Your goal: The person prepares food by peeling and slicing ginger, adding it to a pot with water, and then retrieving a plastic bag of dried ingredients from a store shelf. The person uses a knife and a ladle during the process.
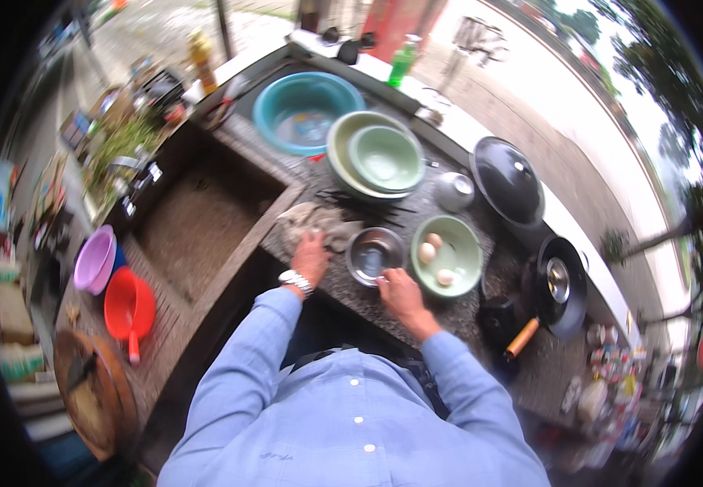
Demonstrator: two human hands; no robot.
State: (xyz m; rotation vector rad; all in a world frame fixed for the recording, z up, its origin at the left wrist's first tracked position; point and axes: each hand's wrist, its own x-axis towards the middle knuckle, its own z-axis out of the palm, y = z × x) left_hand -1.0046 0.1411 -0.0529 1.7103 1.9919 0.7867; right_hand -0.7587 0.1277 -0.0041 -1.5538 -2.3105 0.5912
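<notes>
My left hand (pixel 311 260), with a metal-banded watch at the wrist, is on a crumpled greyish cloth (pixel 327 225) on the speckled stone counter. The fingertips press into its near edge. To the right stands a small stainless steel bowl (pixel 375 248); a bluish patch shows at its bottom. My right hand (pixel 403 297) has its thumb and fingers at the near rim of that bowl. Just beyond the right hand, a light green bowl (pixel 467 265) holds 3 eggs (pixel 429 251).
A stone sink (pixel 205 201) lies left, with a red ladle (pixel 129 304) and purple basin (pixel 94 259) beside it. Behind are nested green bowls (pixel 385 159), a blue-green basin (pixel 309 112) and a metal cup (pixel 455 192). A wok (pixel 561 289) and dark lid (pixel 506 179) stand right.
</notes>
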